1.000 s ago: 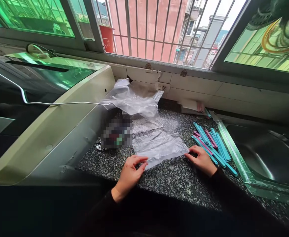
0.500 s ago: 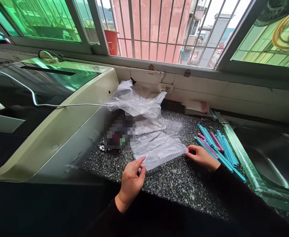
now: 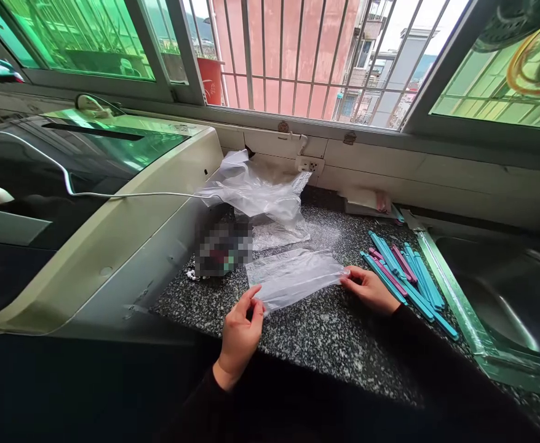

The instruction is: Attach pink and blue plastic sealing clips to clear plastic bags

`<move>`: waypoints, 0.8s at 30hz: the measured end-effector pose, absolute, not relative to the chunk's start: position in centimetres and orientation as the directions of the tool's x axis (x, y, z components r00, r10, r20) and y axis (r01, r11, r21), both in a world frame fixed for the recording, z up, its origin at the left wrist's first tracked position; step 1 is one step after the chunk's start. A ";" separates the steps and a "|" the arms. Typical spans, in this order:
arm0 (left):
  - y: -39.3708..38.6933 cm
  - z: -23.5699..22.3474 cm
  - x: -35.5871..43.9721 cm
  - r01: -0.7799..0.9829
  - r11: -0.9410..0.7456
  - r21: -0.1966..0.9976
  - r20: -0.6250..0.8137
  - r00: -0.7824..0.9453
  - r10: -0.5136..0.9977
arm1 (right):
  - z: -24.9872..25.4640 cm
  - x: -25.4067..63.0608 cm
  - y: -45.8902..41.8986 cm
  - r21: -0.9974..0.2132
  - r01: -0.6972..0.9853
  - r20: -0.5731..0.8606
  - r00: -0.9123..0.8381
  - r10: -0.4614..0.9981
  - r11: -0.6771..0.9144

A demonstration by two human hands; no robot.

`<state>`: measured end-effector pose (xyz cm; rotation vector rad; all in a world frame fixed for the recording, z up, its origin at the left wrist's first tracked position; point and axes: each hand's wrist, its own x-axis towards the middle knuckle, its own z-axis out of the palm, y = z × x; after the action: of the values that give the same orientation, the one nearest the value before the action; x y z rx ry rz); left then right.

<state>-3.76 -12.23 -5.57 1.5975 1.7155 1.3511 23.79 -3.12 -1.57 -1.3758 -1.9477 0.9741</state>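
Crinkled clear plastic bag [image 3: 293, 277] stretches flat between my hands. Left hand [image 3: 240, 329] and right hand [image 3: 366, 288] each pinch an end in their grip, just beside slim blue clip sticks [image 3: 408, 277].

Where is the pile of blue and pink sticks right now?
The sticks lie on the speckled counter at right in the head view, between the right hand and the sink.

one view only, from a camera worn on the person's head. it looks forward and down across the speckled tabletop [image 3: 325, 332], close over the hands at lower centre, with the barred window [image 3: 297, 55] along the top and a sink [image 3: 505, 295] at right.
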 end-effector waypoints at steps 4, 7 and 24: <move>-12.2 -5.7 -3.6 0.606 -0.145 0.782 0.343 -0.224 0.912 | -1.6 24.3 -3.5 -0.826 0.560 -0.102 -0.248 0.964 0.057; -12.1 -5.8 -3.6 0.705 -0.159 0.691 0.407 -0.197 0.892 | -2.0 24.5 -3.5 -0.779 0.626 -0.141 -0.233 0.962 0.037; -13.1 -5.5 -4.4 0.792 -0.567 0.226 0.524 0.392 0.756 | -0.2 25.9 -4.5 -0.383 0.913 -0.221 -0.240 0.945 0.142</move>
<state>-4.38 -13.09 -5.53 2.6700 1.4874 0.9533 25.89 -4.46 -0.20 -1.8899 -2.3176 0.6889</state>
